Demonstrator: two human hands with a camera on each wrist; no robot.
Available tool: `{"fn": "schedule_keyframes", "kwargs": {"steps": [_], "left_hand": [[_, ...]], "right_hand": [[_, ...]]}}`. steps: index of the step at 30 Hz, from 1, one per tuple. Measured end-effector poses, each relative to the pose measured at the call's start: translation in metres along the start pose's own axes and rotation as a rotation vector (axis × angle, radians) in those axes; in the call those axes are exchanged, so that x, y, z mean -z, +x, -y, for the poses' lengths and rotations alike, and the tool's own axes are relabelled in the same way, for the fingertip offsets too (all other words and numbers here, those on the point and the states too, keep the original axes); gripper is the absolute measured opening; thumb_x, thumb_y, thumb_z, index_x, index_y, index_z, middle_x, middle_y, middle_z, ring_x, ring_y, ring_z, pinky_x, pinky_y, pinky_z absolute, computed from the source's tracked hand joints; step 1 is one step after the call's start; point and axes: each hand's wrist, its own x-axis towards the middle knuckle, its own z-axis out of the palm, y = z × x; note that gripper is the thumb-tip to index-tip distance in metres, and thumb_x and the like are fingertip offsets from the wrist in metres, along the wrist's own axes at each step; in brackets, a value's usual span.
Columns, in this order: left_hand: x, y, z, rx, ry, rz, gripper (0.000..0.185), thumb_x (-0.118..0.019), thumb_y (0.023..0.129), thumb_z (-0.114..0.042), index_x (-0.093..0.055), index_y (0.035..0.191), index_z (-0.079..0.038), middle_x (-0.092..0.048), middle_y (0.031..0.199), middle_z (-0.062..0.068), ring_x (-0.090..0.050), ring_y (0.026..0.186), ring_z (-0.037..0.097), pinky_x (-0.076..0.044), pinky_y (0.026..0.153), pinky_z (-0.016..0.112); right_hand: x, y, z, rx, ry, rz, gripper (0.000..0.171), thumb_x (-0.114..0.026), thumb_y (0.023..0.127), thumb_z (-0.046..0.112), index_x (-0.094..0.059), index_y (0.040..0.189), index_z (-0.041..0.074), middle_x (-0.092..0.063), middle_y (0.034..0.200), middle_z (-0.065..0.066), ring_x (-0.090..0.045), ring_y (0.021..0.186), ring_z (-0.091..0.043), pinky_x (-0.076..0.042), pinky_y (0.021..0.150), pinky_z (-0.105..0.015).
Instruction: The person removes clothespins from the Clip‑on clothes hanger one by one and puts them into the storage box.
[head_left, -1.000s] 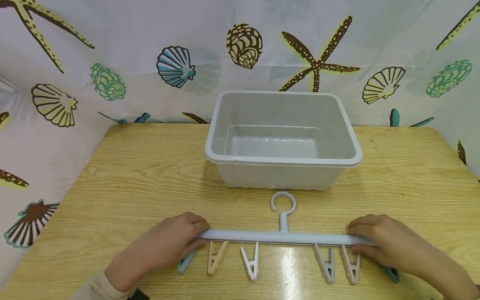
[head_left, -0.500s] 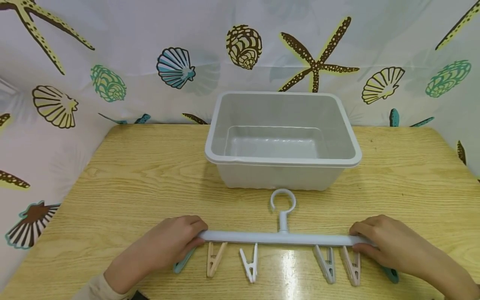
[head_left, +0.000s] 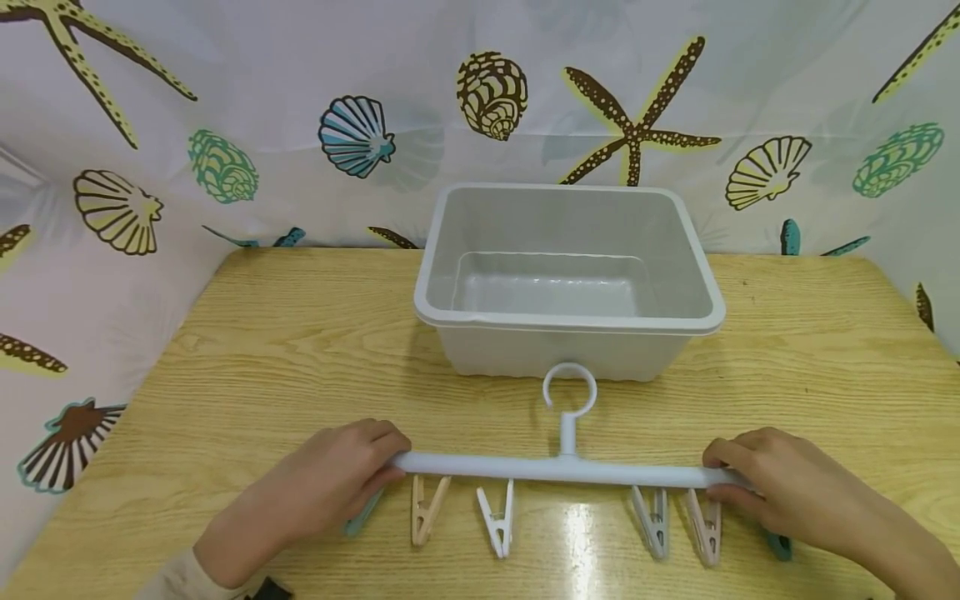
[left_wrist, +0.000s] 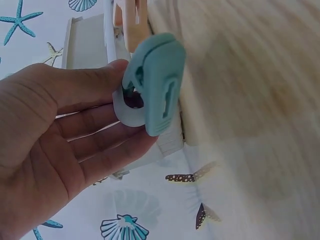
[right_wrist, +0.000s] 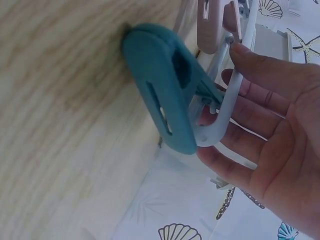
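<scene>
Your left hand (head_left: 330, 487) grips one end of the pale blue hanger bar (head_left: 555, 468), fingers curled round it. Your right hand (head_left: 780, 492) grips the other end the same way. The bar runs straight between your two grips, just above the counter (head_left: 247, 358).

Right under your left grip hangs a teal clip (left_wrist: 157, 82). Another teal clip (right_wrist: 162, 90) hangs under your right grip, close to the wood. Between your grips four more clips hang from the bar: a peach clip (head_left: 426, 510) next to the left grip, then a white clip (head_left: 498, 522), a grey clip (head_left: 654, 523), and a pink clip (head_left: 705, 528) next to the right grip.

In the middle, past the bar, its round hook (head_left: 570, 390) points away from you. Just beyond the hook sits a grey tub (head_left: 570, 321). Behind the tub hangs a curtain with shells and starfish (head_left: 225, 108).
</scene>
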Motion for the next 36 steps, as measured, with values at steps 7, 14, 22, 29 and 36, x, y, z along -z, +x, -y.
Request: {"fn": "schedule_keyframes", "kwargs": {"steps": [7, 14, 22, 29, 36], "left_hand": [[0.006, -0.002, -0.002, -0.038, 0.029, -0.061, 0.015, -0.074, 0.085, -0.008, -0.065, 0.097, -0.005, -0.061, 0.089, -0.001, -0.056, 0.073, 0.006, -0.048, 0.058, 0.021], [0.008, -0.004, -0.003, -0.060, 0.033, -0.127, 0.016, -0.075, 0.083, -0.007, -0.066, 0.096, -0.006, -0.062, 0.090, 0.000, -0.057, 0.073, 0.006, -0.049, 0.059, 0.021], [0.012, -0.004, -0.004, -0.086, 0.041, -0.185, 0.019, -0.077, 0.081, -0.005, -0.066, 0.096, -0.005, -0.062, 0.091, 0.000, -0.057, 0.074, 0.007, -0.049, 0.059, 0.021], [0.011, -0.004, -0.005, -0.119, 0.088, -0.254, 0.023, -0.079, 0.077, -0.005, -0.064, 0.094, -0.006, -0.061, 0.091, 0.001, -0.059, 0.077, 0.011, -0.050, 0.059, 0.023], [0.012, -0.003, -0.005, -0.160, 0.127, -0.316, 0.027, -0.082, 0.073, -0.003, -0.064, 0.093, -0.005, -0.063, 0.093, 0.001, -0.060, 0.081, 0.013, -0.052, 0.065, 0.026]], "right_hand": [[0.003, 0.000, 0.003, -0.018, 0.002, -0.006, 0.016, -0.077, 0.082, 0.017, -0.065, 0.094, 0.017, -0.063, 0.081, 0.015, -0.047, 0.065, 0.007, -0.042, 0.052, -0.019], [0.005, -0.002, 0.005, -0.008, -0.001, -0.038, 0.020, -0.078, 0.080, 0.015, -0.064, 0.095, 0.015, -0.064, 0.082, 0.014, -0.046, 0.064, 0.007, -0.040, 0.051, -0.019], [0.006, -0.003, 0.005, 0.032, -0.043, -0.116, 0.025, -0.081, 0.076, 0.012, -0.064, 0.093, 0.016, -0.064, 0.080, 0.015, -0.043, 0.063, 0.008, -0.038, 0.049, -0.018], [0.007, -0.005, 0.005, 0.040, -0.078, -0.165, 0.028, -0.083, 0.072, 0.011, -0.064, 0.092, 0.017, -0.061, 0.078, 0.017, -0.037, 0.060, 0.008, -0.034, 0.049, -0.017], [0.006, -0.005, 0.006, 0.052, -0.113, -0.220, 0.033, -0.086, 0.067, 0.011, -0.064, 0.091, 0.018, -0.063, 0.079, 0.016, -0.041, 0.063, 0.008, -0.036, 0.049, -0.018]]}}
